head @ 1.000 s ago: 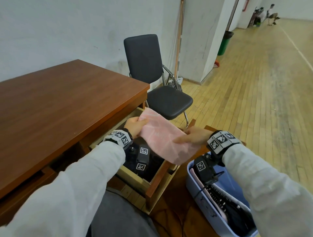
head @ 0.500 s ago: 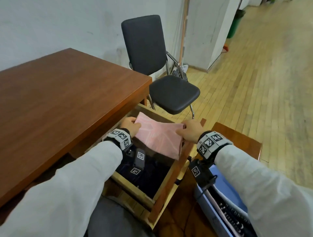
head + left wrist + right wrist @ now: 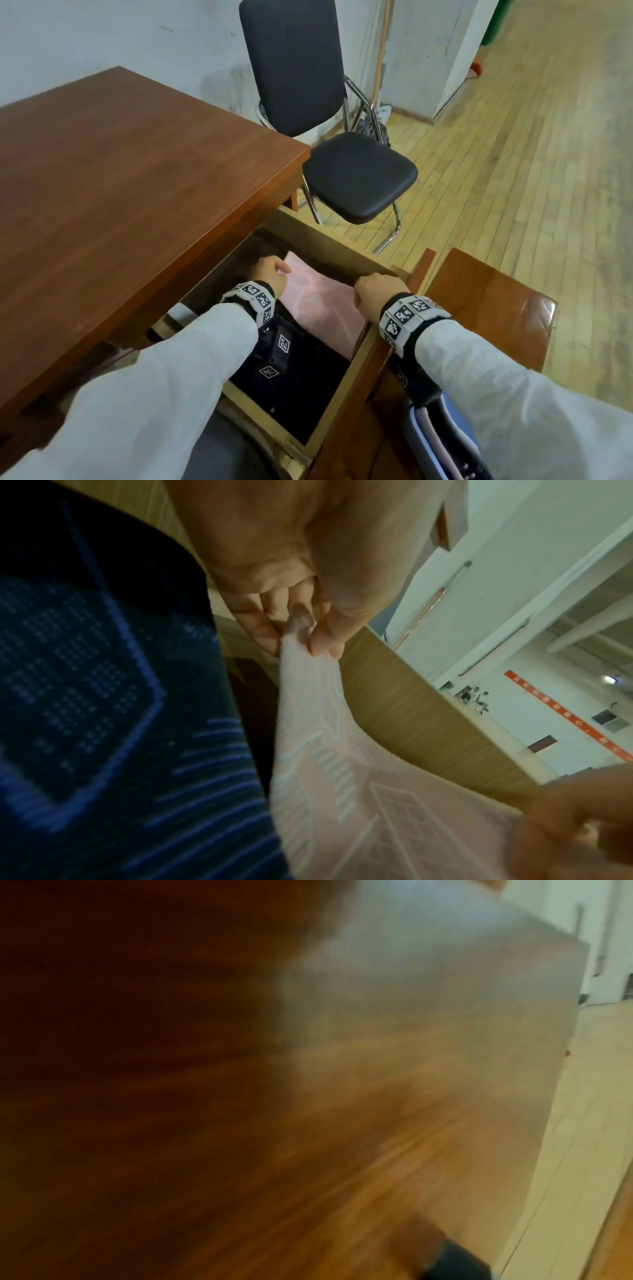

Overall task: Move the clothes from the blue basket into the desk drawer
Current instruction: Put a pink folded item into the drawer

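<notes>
The desk drawer point(image 3: 329, 241) stands pulled out. A folded pink cloth point(image 3: 322, 301) lies at its far end, partly over a dark navy patterned garment point(image 3: 301, 380) nearer me. My left hand point(image 3: 274, 272) is down inside the drawer; in the left wrist view my left hand point(image 3: 298, 639) pinches a corner of the pink cloth point(image 3: 342, 791) beside the navy garment point(image 3: 103, 696). My right hand point(image 3: 375, 291) curls over the cloth's right edge by the drawer side. The blue basket point(image 3: 460, 419) sits low right, with folded clothes on edge in it. The right wrist view shows only blurred wood.
The brown desk top point(image 3: 120, 188) overhangs the drawer's left side. A black chair point(image 3: 356, 178) stands just beyond the drawer. A brown wooden stool point(image 3: 489, 301) is to the right of the drawer front, above the basket. Wood floor spreads to the right.
Both hands have carried the pink cloth from above the basket over the drawer and lowered it into the far end. My head has tipped further down.
</notes>
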`<action>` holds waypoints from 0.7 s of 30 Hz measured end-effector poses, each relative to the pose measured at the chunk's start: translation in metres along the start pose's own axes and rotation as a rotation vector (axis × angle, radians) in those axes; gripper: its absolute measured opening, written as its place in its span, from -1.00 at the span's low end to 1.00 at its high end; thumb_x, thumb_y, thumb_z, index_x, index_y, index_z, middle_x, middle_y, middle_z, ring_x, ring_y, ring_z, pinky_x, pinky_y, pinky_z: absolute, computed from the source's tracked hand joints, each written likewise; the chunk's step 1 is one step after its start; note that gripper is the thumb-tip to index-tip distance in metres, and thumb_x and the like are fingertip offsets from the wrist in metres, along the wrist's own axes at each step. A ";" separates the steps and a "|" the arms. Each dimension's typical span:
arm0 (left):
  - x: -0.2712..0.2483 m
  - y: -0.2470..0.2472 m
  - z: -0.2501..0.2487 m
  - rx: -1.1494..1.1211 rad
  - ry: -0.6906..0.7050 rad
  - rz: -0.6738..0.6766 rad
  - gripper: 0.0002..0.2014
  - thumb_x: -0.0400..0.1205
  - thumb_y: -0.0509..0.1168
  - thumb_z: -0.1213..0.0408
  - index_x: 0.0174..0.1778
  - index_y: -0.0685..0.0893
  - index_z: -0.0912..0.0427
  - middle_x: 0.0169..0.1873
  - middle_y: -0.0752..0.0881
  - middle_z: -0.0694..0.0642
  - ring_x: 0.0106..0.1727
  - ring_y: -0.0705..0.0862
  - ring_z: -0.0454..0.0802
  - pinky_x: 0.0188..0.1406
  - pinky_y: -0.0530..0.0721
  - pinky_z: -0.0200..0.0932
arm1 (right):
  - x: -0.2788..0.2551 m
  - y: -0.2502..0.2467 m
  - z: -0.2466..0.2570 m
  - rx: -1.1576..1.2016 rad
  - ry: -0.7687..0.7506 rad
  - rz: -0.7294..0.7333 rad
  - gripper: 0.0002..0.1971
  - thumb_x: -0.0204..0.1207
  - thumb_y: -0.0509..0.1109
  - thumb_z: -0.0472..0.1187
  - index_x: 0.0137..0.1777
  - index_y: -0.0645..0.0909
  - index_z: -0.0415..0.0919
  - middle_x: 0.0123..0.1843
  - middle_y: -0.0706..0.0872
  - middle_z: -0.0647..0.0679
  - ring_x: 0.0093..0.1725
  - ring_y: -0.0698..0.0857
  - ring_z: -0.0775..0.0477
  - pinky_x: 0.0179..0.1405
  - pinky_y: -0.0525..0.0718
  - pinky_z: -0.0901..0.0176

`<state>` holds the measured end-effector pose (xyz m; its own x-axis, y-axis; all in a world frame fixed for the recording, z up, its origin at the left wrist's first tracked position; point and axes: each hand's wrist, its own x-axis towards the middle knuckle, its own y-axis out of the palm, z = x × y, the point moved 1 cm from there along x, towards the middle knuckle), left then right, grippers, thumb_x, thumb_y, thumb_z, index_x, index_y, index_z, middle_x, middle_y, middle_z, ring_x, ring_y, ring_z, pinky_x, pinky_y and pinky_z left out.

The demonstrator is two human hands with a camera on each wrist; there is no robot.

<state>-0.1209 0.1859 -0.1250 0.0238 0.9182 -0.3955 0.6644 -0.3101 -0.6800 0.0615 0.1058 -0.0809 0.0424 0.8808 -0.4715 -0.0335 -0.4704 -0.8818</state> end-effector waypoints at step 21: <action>-0.013 -0.004 -0.014 0.244 0.040 0.069 -0.65 0.64 0.19 0.49 0.29 0.63 0.11 0.40 0.57 0.18 0.38 0.57 0.19 0.32 0.61 0.02 | -0.003 -0.004 -0.005 0.194 -0.073 -0.147 -0.78 0.62 0.22 -0.15 0.15 0.65 -0.07 0.15 0.71 -0.06 0.12 0.67 -0.10 0.14 0.63 0.04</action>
<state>-0.1134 0.1781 -0.1087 0.0954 0.9002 -0.4248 0.4604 -0.4183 -0.7830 0.0665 0.1044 -0.0761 -0.0113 0.9439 -0.3299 -0.2238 -0.3239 -0.9192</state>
